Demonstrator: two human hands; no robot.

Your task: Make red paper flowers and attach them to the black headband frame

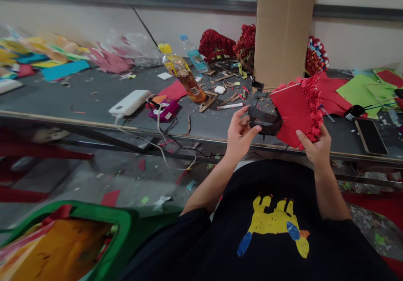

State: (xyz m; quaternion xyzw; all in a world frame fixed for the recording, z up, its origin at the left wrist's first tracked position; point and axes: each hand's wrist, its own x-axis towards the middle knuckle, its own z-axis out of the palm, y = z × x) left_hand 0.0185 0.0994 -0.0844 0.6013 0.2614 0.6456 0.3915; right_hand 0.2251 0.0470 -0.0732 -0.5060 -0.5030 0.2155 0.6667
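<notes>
My right hand (317,147) grips a flat red craft piece (291,111), thumb on its face and fingers behind the edge. Crumpled red trim runs along the right side of that piece. From its left end comes a looped black strap (262,123), which the thumb and fingers of my left hand (241,132) pinch. Both hands are above the front edge of the dark table (94,105). Whatever lies behind the red piece is hidden.
A tilted drink bottle (189,81), a water bottle (195,56), a white power bank (130,102) with cables and a phone (371,136) are on the table. A cardboard panel (285,33) stands behind. At lower left is a green bin (121,220) with scraps.
</notes>
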